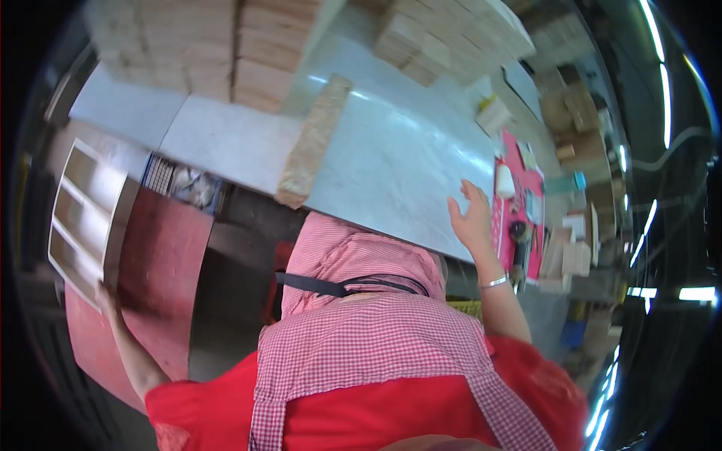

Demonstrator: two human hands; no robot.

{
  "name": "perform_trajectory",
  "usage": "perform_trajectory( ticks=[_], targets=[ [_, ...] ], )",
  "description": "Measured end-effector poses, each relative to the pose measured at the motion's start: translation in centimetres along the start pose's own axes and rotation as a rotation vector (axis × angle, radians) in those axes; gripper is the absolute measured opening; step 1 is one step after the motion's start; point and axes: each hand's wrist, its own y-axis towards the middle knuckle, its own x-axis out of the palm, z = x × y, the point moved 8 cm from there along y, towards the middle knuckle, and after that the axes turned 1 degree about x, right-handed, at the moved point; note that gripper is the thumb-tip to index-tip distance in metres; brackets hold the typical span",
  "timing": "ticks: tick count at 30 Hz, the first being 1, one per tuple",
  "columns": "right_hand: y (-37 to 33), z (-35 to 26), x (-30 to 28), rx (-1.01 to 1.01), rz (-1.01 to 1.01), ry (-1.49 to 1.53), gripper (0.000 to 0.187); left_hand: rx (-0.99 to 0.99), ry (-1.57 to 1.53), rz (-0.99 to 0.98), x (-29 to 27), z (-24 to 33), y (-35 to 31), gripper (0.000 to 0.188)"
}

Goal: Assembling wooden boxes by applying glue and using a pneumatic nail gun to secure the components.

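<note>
Far out to the left, my left hand grips the near corner of a pale compartmented wooden box, its fingers partly hidden by the side. The box is tilted, its open compartments showing, and sits over a red board. On the right, my right hand hovers at or just over the white tabletop, fingers spread and nothing in them; contact cannot be made out. A long rough wooden block lies across the table's front edge, between my hands.
Stacked wooden pieces stand at the back left and back right. On the right a pink mat carries a white bottle and small tools; a teal cup stands beyond. A blue crate sits below the table's left part.
</note>
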Motion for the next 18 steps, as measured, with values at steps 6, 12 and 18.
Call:
perform_trajectory(
  ticks=[6, 12, 18],
  targets=[
    [1.5, 3.9, -0.5, 0.108, 0.082, 0.034, 0.050, -0.067, 0.265, 0.087, -4.1, 7.9, -1.7, 0.046],
    [10.0, 14.0, 1.0, 0.262, 0.461, -0.073, 0.062, -0.235, 0.153, 0.292, -11.1, 12.6, -10.7, 0.030],
    [20.8, 20.7, 4.2, -0.147, 0.699, -0.781, 0.064, -0.287, -0.294, 0.398, -11.6, 18.5, -22.4, 0.027]
  ],
)
